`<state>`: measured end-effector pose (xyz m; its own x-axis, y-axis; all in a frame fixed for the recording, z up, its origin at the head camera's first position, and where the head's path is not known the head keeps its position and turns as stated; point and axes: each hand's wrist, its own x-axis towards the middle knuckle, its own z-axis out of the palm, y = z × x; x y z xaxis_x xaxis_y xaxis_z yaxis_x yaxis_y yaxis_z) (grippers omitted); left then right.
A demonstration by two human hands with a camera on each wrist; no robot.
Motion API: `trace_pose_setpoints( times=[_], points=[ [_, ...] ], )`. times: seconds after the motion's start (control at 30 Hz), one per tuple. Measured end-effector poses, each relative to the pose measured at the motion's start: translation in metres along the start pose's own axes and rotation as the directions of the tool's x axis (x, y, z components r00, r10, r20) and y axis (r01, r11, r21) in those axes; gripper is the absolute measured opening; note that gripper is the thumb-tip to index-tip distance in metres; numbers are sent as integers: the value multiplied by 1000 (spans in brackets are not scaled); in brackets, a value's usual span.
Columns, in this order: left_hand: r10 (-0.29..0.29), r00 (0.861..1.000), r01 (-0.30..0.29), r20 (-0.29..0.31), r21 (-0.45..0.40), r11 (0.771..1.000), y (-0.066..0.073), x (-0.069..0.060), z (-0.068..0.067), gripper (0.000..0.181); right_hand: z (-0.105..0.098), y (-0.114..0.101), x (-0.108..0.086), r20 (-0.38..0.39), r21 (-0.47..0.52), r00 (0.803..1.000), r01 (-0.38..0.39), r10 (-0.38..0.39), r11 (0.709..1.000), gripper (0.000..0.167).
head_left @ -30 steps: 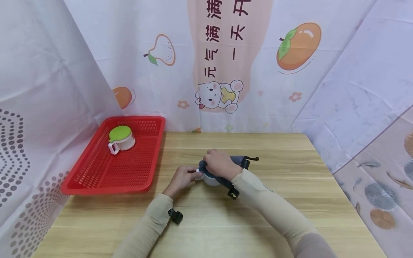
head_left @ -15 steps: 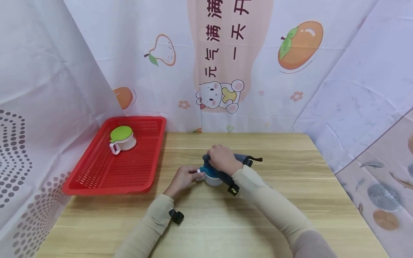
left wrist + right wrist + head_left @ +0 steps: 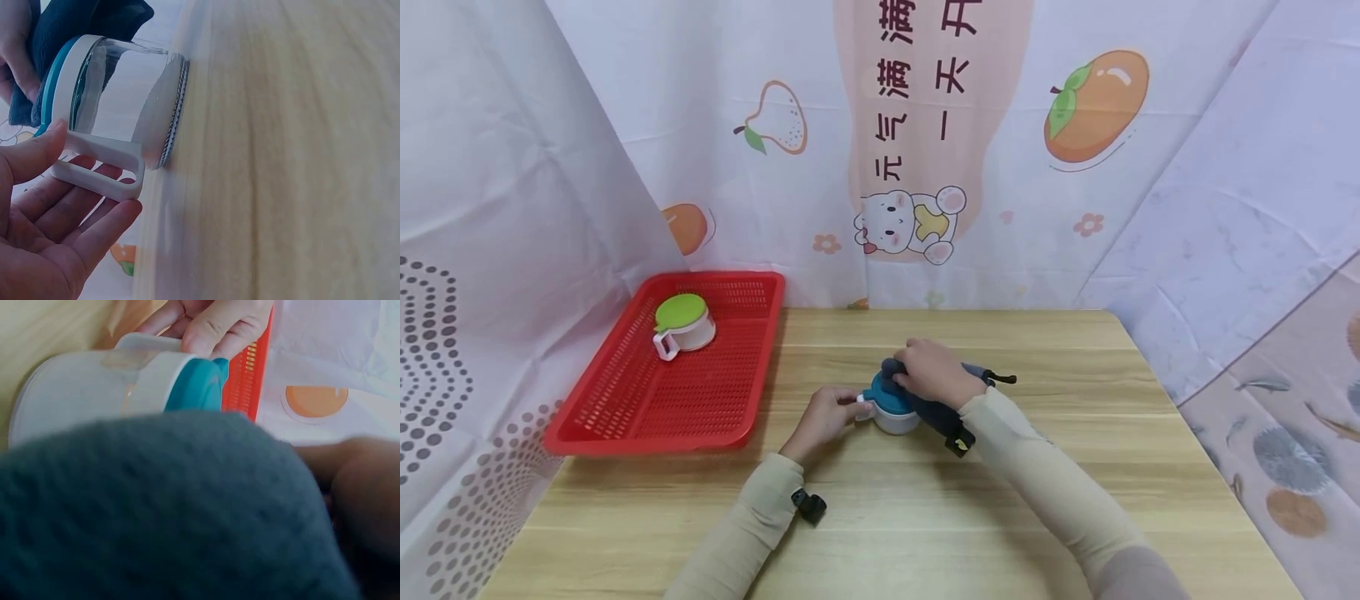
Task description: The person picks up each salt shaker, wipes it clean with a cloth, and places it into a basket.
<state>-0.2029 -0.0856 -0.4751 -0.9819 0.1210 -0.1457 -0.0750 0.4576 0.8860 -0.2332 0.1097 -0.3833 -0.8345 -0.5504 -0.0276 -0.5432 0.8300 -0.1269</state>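
A clear glass seasoning jar [image 3: 895, 423] with a blue lid [image 3: 887, 397] and white collar stands on the wooden table. My left hand [image 3: 823, 417] pinches its white handle [image 3: 100, 181], thumb on top and fingers beneath in the left wrist view. A dark blue cloth [image 3: 934, 414] is bunched in my right hand [image 3: 936, 372], lying against the right part of the lid. That cloth [image 3: 162, 506] fills the lower part of the right wrist view and hides part of the jar [image 3: 75, 387]. Most of the right fingers are hidden behind it.
At the left, a red plastic basket [image 3: 692, 392] holds a similar jar [image 3: 692, 333] with a green lid, near its back corner. The wooden table [image 3: 880, 517] ends at a printed curtain [image 3: 820, 192] behind. Both wrists wear black straps with small cameras.
My right hand has slid to the right with the cloth, so more of the blue lid shows. The left hand keeps its hold on the handle, almost unmoved.
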Motion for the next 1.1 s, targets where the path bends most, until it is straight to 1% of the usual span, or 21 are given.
trace_pose_setpoints(
  times=[0.13,0.2,0.33,0.4,0.6,0.73,0.93,1.1],
  points=[
    [-9,1000,9,-6,-1,1000,1,-1,0,13,0,6,-5,38,17,999,13,-14,1000,29],
    [-7,1000,7,-11,-3,1000,2,-1,-1,13,0,8,-5,50,46,999,-1,-1,999,31],
    [2,1000,-2,-12,3,1000,2,-2,-1,13,1,13,-6,35,113,999,-42,38,993,31],
    [-3,1000,3,-9,5,1000,2,-2,-1,13,2,15,-7,21,132,999,-47,45,990,31],
    [-16,1000,16,-5,11,1000,2,-1,1,13,3,22,-15,-26,142,1000,-2,5,990,32],
    [-21,1000,21,-8,0,1000,2,-1,0,14,4,25,-20,-46,146,999,22,-15,989,29],
    [9,1000,-8,-16,28,1000,0,0,1,13,4,25,-27,-42,141,998,44,-39,989,27],
    [12,1000,-12,-18,31,999,0,-1,1,13,6,22,-35,-72,145,996,66,-56,987,28]
  ],
)
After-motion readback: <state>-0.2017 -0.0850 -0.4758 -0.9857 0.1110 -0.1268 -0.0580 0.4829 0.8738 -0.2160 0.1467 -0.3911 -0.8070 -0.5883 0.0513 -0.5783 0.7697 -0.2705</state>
